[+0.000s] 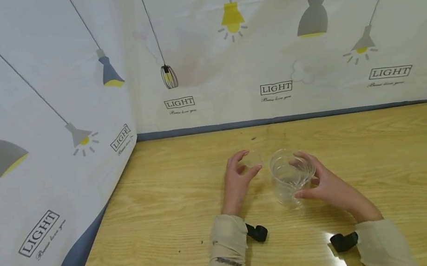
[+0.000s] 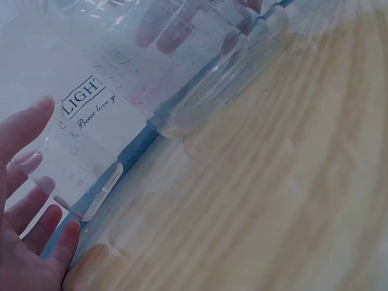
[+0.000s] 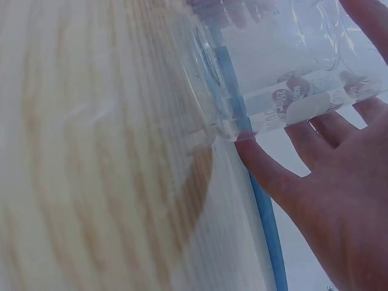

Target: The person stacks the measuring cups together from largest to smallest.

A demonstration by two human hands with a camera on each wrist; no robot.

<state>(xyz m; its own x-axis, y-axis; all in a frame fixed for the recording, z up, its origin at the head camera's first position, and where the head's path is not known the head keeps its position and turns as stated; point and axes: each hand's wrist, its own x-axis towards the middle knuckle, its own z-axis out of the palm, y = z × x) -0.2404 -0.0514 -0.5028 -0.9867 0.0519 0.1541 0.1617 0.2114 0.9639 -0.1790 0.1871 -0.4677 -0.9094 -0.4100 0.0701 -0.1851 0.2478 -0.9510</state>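
Between the thumb and fingers of my left hand [image 1: 238, 178] is a small clear glass beaker [image 1: 253, 160]. The left wrist view shows printed graduation marks on its wall and its base close over the table. My right hand [image 1: 330, 186] holds a larger clear beaker [image 1: 284, 191] from its right side, thumb in front and fingers round the back. Rings of glass show inside the larger beaker from above. White markings run along the beaker wall [image 3: 260, 66] in the right wrist view. The two beakers stand side by side, a small gap between them.
The wood-grain table [image 1: 163, 235] extends around both hands. A white curtain-like wall covering [image 1: 212, 72] printed with lamps rises behind and at the left, with a blue border [image 1: 237, 124] along the table's back edge. Black wrist cameras [image 1: 258, 233] sit on both sleeves.
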